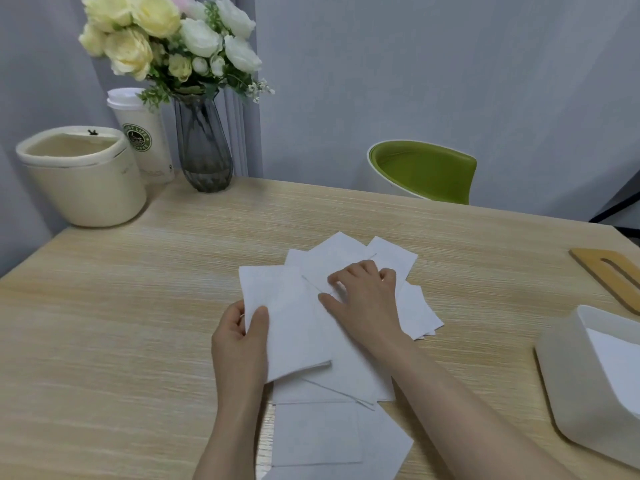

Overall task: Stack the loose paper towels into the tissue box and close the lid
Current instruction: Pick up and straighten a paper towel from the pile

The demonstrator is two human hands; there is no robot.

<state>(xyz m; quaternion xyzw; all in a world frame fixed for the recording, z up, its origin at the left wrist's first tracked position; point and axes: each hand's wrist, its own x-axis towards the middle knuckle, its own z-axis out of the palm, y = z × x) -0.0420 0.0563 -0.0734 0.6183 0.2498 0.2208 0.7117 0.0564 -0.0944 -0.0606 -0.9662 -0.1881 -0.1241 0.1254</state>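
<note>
Loose white square paper towels [346, 341] lie fanned and overlapping in the middle of the pale wood-grain table [121, 323], some reaching the near edge. The left hand [242, 337] pinches a small gathered stack of towels at its left edge, thumb on top, fingers under. The right hand [363, 299] rests on the spread pile, fingers bent with tips pressing a sheet, thumb out to the left; it looks like it is dragging or picking the next towel, but I cannot tell if it grips one.

The white rounded plastic tissue box [554, 375] sits open at the right edge of the table, well apart from the pile, with some white paper already inside. Its flat light-wood lid with a long slot [588, 261] lies on the table behind the box, off it.

Risks, as I judge them: thin sheets cling, so the right hand may lift two or crumple one. The left-hand stack is held at one edge only, so it can sag and slide out of square. An uneven stack could catch on the box rim and stop the lid seating.

Orientation: the held stack has its long axis running roughly away from the person, tilted slightly left. The rest point every which way. The box's long axis runs near-to-far, leaning left at the far end; the lid slot follows a similar diagonal.
</note>
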